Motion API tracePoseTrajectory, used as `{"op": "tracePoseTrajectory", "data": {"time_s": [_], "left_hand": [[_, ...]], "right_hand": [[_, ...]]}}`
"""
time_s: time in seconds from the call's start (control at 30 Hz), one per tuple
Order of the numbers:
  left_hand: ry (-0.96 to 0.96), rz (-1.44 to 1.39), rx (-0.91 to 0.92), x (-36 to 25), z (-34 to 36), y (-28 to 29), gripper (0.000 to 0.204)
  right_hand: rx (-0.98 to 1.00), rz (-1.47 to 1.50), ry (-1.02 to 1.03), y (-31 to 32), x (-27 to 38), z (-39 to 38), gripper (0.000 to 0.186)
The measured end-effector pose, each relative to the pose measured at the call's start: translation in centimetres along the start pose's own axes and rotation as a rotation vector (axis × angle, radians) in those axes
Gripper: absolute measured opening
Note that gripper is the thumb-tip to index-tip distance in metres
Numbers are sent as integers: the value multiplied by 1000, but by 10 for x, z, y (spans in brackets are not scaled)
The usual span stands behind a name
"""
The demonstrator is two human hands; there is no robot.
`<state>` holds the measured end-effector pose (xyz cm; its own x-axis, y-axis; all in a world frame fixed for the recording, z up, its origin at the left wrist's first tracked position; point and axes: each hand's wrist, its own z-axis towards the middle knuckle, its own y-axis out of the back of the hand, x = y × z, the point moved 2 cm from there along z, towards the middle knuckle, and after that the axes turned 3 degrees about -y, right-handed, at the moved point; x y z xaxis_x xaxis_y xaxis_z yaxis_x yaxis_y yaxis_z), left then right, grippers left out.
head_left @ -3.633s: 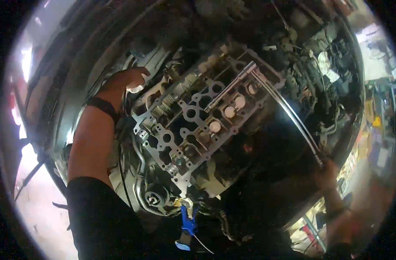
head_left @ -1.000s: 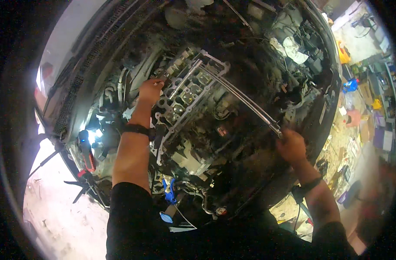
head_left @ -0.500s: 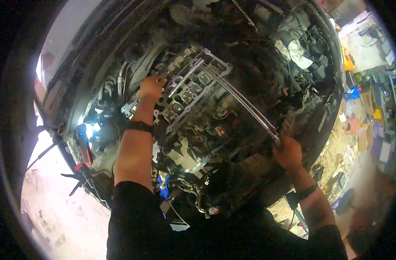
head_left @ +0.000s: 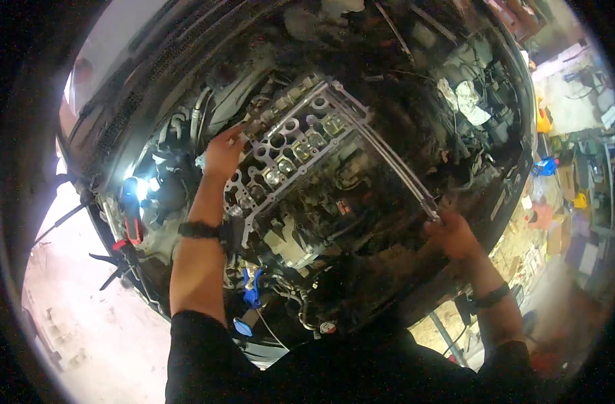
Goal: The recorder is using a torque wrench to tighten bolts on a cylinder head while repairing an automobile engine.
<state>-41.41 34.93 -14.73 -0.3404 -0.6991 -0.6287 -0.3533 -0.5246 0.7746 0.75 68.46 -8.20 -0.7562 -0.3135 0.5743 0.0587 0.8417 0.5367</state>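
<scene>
My right hand (head_left: pixel 452 234) is closed around the near end of a long shiny wrench handle (head_left: pixel 398 167). That handle slants up and left across the engine bay. Near its far end, a straight metal extension bar (head_left: pixel 297 110) runs down and left along an open cylinder head (head_left: pixel 301 174) with round bores and a pale metal rim. Beside the bar's lower end, my left hand (head_left: pixel 225 151) has its fingers curled together at the left side of the head. What those fingers grip, if anything, is too small and dark to tell.
A lit work lamp (head_left: pixel 132 212) rests at the left edge of the bay. Blue-handled pliers or a clamp (head_left: pixel 251 289) sit near my left forearm. White rags (head_left: pixel 470 102) lie at the far right, and a blue bottle (head_left: pixel 544 166) stands beyond the car.
The view has shifted slightly. My left hand has come a little nearer and to the left, close to the extension bar's lower end. My right hand keeps hold of the wrench handle.
</scene>
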Motion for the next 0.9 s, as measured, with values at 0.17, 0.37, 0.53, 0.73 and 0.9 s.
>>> {"op": "tracePoseTrajectory", "data": {"time_s": [0.17, 0.37, 0.53, 0.73, 0.9], "left_hand": [[156, -118, -62, 8, -37, 25, 34], [-116, -180, -296, -46, 22, 83, 56], [62, -258, -17, -119, 45, 106, 72], [11, -181, -49, -97, 56, 73, 70], [44, -234, -33, -92, 53, 56, 67]], "right_hand": [[-199, -121, 300, 58, 56, 16, 23], [-429, -613, 524, 104, 130, 51, 30], [-501, -790, 724, 150, 170, 90, 40], [-429, -894, 701, 178, 175, 174, 48], [-441, -881, 760, 173, 175, 204, 50]]}}
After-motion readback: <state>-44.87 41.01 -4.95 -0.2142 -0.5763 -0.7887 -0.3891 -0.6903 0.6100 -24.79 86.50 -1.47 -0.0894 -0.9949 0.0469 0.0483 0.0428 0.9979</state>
